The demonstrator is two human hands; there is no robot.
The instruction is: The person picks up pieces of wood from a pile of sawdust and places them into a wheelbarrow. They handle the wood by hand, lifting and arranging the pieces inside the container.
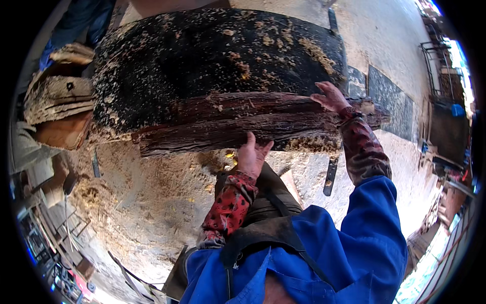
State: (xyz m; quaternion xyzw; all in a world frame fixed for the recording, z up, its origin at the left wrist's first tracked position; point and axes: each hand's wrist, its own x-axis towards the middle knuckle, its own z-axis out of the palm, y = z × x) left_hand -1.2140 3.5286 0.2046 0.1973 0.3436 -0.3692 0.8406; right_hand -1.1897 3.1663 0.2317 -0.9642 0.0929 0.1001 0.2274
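A long, dark reddish-brown piece of rough wood [212,124] with deep grooves lies across the near edge of a black bench top [167,66]. My left hand [251,155] is at the near edge of the wood, fingers apart and pointing away from me. Farther right, my right hand [331,97] rests over the top of the wood near its right end, fingers stretched toward the left. Neither hand is wrapped round the wood. Wood shavings lie scattered over the bench top and along the wood's near right edge.
At the left end of the bench are stacked pale wood slabs [61,99], with a person's dark blue trousers [83,23] behind them. Shavings cover the floor [136,192]. Dark panels [392,101] lie on the right. Racks and clutter line both sides.
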